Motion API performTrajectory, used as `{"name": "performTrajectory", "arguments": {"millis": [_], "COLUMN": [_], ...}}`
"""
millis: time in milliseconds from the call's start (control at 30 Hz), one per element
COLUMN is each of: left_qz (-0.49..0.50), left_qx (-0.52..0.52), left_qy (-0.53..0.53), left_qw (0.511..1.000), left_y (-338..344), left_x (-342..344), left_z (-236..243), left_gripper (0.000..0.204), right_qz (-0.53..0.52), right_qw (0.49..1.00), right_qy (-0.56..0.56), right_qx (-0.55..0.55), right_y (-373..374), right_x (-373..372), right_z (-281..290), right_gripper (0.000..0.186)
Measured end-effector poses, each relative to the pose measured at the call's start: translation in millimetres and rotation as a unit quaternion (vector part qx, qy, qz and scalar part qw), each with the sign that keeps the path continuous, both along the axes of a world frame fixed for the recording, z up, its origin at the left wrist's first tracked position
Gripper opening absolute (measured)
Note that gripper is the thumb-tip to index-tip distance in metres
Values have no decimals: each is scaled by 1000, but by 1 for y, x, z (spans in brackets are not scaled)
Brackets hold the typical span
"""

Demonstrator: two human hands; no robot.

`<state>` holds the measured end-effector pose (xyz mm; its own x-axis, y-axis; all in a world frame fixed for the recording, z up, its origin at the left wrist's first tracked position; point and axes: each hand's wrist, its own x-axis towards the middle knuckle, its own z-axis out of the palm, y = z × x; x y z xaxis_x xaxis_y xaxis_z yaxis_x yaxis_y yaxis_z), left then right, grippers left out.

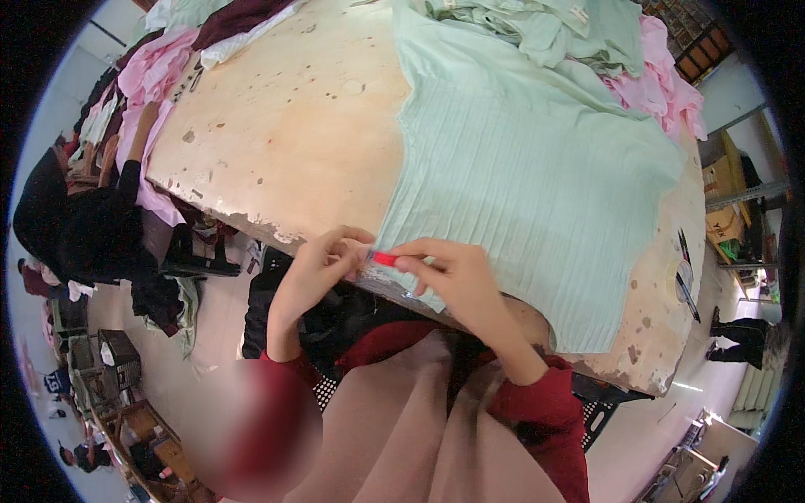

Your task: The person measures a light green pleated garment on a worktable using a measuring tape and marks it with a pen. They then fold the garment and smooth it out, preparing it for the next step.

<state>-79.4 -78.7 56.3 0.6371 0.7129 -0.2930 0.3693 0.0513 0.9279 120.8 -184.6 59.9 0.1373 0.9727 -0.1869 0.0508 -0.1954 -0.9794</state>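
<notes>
My left hand is curled at the table's front edge, fingertips pinched close to a small red object; what they hold is unclear. My right hand grips that red object between thumb and fingers, over the lower left edge of a mint-green pleated garment. The garment lies spread across the right half of the worn pale table, its hem near the front edge. Dark scissors or a similar tool lie by a roll of tape at the right.
Piled mint fabric and pink fabric cover the back right. A person in black is at the left, reaching among pink and dark garments. Shelving stands at the right; crates sit on the floor at lower left.
</notes>
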Motion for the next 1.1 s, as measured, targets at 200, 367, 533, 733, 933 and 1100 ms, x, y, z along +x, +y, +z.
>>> {"name": "performTrajectory", "arguments": {"millis": [200,367,533,733,933,1100], "left_qz": [-72,-64,-38,-4,10,29], "left_qx": [-3,-42,-35,-37,-15,-26], "left_qy": [22,18,22,83,87,105], "left_qw": [997,997,998,996,996,994], "left_y": [-1,3,2,0,1,6], "left_x": [-1,-3,2,6,5,2], "left_z": [-21,-18,-19,-19,-23,-26], "left_gripper": [24,20,21,18,21,17], "right_qz": [0,-8,-10,21,83,-176], "right_qw": [994,995,996,855,923,967], "right_qy": [16,18,-28,-516,-375,-15], "right_qx": [-106,-98,-79,-39,2,-181], "right_y": [12,8,13,-49,-169,-248], "right_x": [-18,-16,-21,-23,125,216], "right_z": [-30,-39,-40,14,44,16], "right_gripper": [18,16,15,25,16,14]}}
